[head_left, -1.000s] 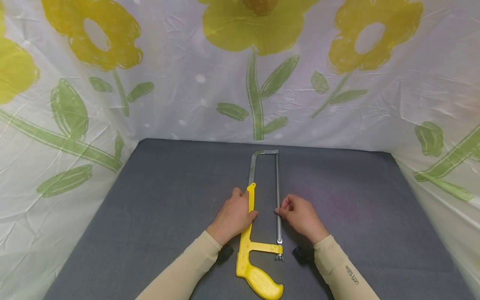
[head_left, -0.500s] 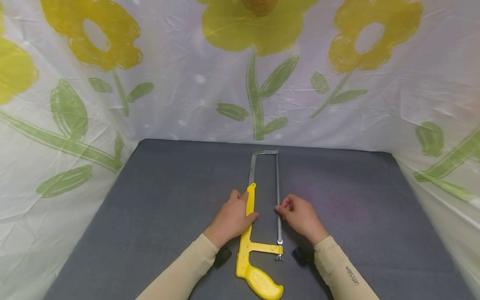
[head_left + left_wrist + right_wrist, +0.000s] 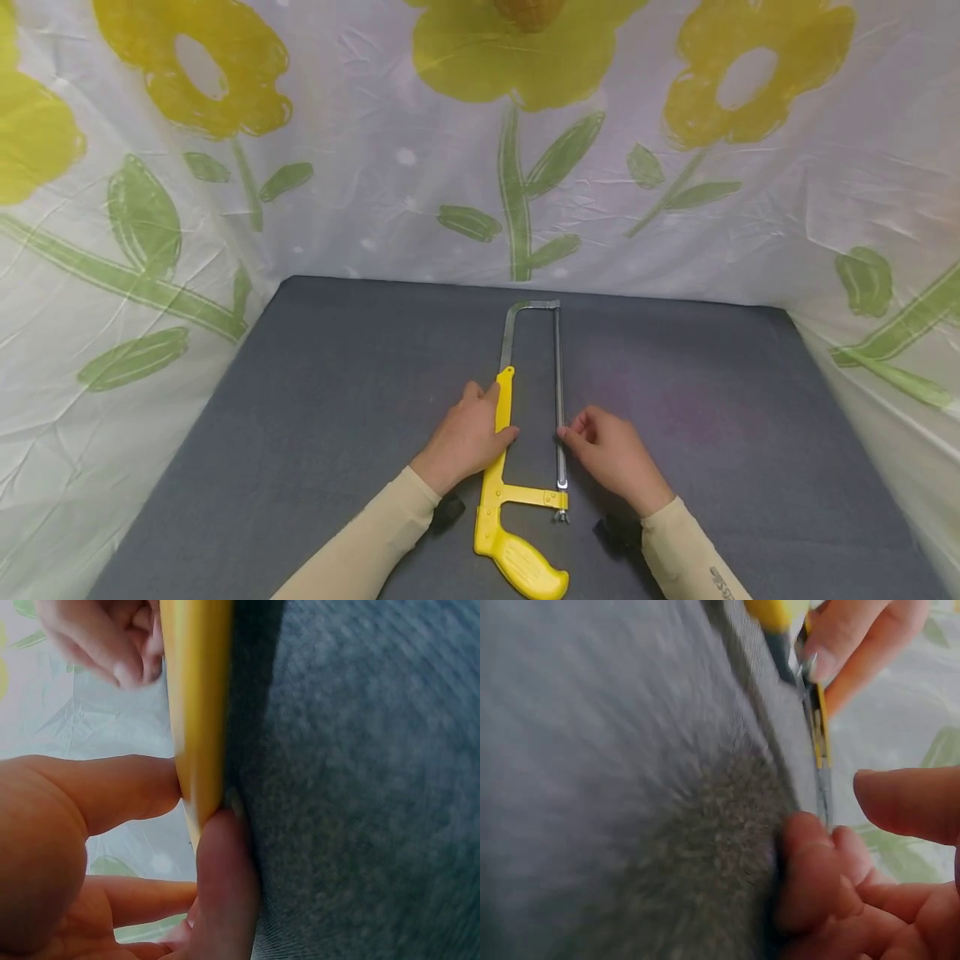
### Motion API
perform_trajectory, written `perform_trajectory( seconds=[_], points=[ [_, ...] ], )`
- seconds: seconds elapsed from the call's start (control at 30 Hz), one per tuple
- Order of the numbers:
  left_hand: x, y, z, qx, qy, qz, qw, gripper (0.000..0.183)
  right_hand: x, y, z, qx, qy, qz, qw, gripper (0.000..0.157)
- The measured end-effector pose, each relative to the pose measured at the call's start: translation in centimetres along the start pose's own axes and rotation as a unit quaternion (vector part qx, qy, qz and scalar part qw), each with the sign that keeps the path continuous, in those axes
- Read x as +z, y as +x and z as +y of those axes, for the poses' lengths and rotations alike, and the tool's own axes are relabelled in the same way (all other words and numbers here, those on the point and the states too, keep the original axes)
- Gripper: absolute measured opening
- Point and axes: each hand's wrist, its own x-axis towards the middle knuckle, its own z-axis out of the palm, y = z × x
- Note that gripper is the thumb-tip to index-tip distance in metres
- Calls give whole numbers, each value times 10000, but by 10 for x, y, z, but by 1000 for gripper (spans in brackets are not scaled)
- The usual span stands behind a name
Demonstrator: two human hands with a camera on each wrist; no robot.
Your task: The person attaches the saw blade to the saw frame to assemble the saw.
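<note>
A hacksaw (image 3: 493, 490) with a yellow frame and handle lies flat on the dark grey table, handle towards me. My left hand (image 3: 465, 433) grips the yellow top bar (image 3: 201, 697), thumb on one side and fingers on the other in the left wrist view. Beside the long metal blade (image 3: 558, 375), my right hand (image 3: 617, 454) has its thumb tip overlapping the blade in the head view. In the right wrist view its thumb (image 3: 907, 802) stands apart from the loosely bent fingers (image 3: 810, 877), and nothing shows between them. A wing nut (image 3: 561, 517) sits at the blade's near end.
The grey table (image 3: 360, 375) spreads out on both sides of the saw. A white cloth (image 3: 375, 167) printed with yellow flowers hangs behind it and at both sides. A small black object (image 3: 448, 512) sits under the left wrist, another (image 3: 618, 532) under the right.
My right hand has slid a little along the blade towards me. The left hand keeps its grip, and the hacksaw stays in place on the table.
</note>
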Motion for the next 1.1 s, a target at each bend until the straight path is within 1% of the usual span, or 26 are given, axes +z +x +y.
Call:
perform_trajectory(
  seconds=[0.17, 0.27, 0.33, 0.43, 0.5, 0.6, 0.93, 1.1],
  points=[
    [0, 0, 0, 51, -54, -17, 10000, 82, -4, -28, -4, 171, -86, -98, 9998, 26],
    [0, 0, 1, 80, -52, -46, 9999, 82, -4, -44, -6, 362, -160, -216, 9990, 29],
    [0, 0, 1, 98, -49, -69, 9999, 83, -3, -54, -6, 479, -146, -423, 9978, 32],
    [-1, 0, 1, 107, -34, -68, 9999, 82, -1, -64, -5, 559, -8, -840, 9949, 35],
    [-1, 0, 0, 83, -31, -57, 9999, 82, 2, -67, -3, 559, 118, -1071, 9926, 37],
    [0, 0, 0, 55, -13, -49, 10000, 82, 5, -70, -1, 572, 234, -1223, 9906, 40],
    [-1, -1, 0, 4, 21, -31, 10000, 82, 9, -66, 4, 678, 369, -1265, 9890, 41],
    [0, 0, 1, -31, 33, -30, 10000, 82, 10, -65, 5, 690, 276, -1202, 9900, 42]
  ],
)
